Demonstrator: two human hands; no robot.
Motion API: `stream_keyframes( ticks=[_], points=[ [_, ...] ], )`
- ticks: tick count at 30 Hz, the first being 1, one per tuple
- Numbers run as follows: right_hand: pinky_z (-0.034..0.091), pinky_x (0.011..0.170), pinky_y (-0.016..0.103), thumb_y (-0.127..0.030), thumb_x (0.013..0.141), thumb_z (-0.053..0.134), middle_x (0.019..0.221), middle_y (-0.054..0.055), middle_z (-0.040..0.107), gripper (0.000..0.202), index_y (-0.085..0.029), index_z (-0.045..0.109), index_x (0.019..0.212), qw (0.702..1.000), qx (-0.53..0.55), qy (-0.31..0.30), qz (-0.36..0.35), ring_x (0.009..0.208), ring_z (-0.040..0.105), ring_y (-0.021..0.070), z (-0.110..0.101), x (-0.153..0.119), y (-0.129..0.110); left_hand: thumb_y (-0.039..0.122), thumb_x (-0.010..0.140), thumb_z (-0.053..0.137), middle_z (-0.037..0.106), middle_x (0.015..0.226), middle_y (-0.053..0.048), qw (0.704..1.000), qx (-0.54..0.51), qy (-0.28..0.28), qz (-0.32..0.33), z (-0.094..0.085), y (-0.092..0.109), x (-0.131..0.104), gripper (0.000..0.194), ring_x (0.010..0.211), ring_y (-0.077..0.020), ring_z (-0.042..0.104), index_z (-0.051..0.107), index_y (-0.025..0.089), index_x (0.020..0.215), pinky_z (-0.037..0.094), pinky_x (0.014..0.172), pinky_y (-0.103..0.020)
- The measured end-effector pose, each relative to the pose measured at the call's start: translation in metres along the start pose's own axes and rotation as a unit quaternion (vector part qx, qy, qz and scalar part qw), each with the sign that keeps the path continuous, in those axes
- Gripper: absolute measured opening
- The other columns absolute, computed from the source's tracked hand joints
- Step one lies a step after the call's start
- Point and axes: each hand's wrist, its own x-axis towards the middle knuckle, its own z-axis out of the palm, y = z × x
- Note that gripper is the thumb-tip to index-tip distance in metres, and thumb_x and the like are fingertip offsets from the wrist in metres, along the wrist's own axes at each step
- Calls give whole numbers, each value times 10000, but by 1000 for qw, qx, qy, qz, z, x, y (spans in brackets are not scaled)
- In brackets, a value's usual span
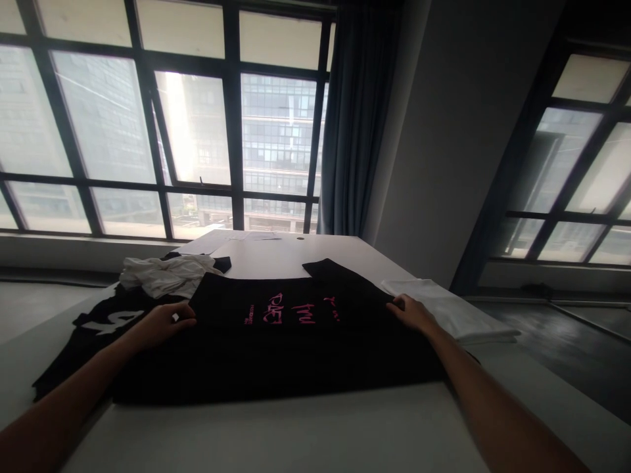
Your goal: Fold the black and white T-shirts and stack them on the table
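A black T-shirt (296,361) with pink lettering lies spread sideways across the white table, one sleeve pointing away from me at the far side. At its far left corner my left hand (165,323) pinches the fabric between thumb and fingers; a small white patch shows near a fingertip. My right hand (411,313) is closed on the shirt's far right edge, close to the sleeve and shoulder. The cloth between both hands looks fairly flat.
Left of the shirt is a heap with a crumpled white garment (162,276) and a black garment with white print (98,328). Folded white cloth (444,305) lies at the right. Papers (207,244) rest on the far end of the white table (276,256), before windows and a dark curtain (352,118).
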Motion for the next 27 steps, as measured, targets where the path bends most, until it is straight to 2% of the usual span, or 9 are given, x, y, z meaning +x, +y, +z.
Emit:
stream_keyframes(
  ticks=[5,9,12,14,16,18,21,24,27],
  points=[
    [494,881,337,-395,818,646,1114,138,718,390,-149,685,1118,999,-6,-41,-30,1038,669,276,4,6,10,688,619,610,755,860,-45,1000,24,-9,3,8,-5,0,526,766,-251,658,732,216,816,498,753,-323],
    [494,871,334,-353,826,636,1053,105,739,294,-188,714,1055,999,-10,-27,-35,1021,675,272,2,4,8,560,687,580,754,890,-53,994,101,-31,-21,8,-13,3,376,829,-283,680,731,238,809,494,753,-343],
    [484,887,333,-303,828,630,1081,106,731,267,-180,703,1053,999,-12,-28,-34,1042,663,267,0,1,1,398,680,601,744,984,-74,984,173,-34,-3,7,6,11,282,932,-299,682,735,235,868,495,788,-346],
    [478,896,322,-265,834,609,1122,112,717,267,-170,685,1072,998,-1,-36,-42,1058,655,255,-2,-1,-3,304,686,586,723,1084,-82,975,218,-21,45,13,42,20,316,999,-299,671,734,233,956,494,794,-342],
    [475,892,310,-239,828,596,1128,114,709,272,-165,673,1078,998,18,-36,-50,1052,653,244,-5,-3,-6,306,774,541,726,1093,-70,968,224,-42,103,28,95,31,293,1024,-282,665,736,246,985,491,811,-337],
    [474,888,311,-222,809,595,1099,113,711,261,-164,670,1052,997,43,-31,-58,1030,654,241,-8,-5,-7,369,856,502,741,1050,-101,963,210,-88,147,55,152,46,315,962,-288,683,747,213,979,506,783,-350],
    [470,887,318,-214,793,591,1043,97,712,219,-171,653,998,992,83,-30,-85,983,654,232,-10,-9,-4,378,904,492,731,1112,-108,957,175,-106,208,109,227,71,327,1037,-284,667,746,211,1023,512,807,-333],
    [467,880,309,-215,785,590,1009,79,704,180,-177,622,958,987,110,-34,-112,950,650,218,-11,-12,1,372,953,447,657,1287,-99,958,133,-98,232,163,274,95,373,1171,-269,612,686,226,1199,494,902,-327],
    [470,860,299,-219,778,594,977,63,699,147,-184,606,920,984,128,-37,-120,922,647,208,-10,-11,5,369,934,524,585,1387,-111,964,99,-100,227,202,296,116,415,1244,-277,566,620,215,1307,484,956,-335]
  ],
)
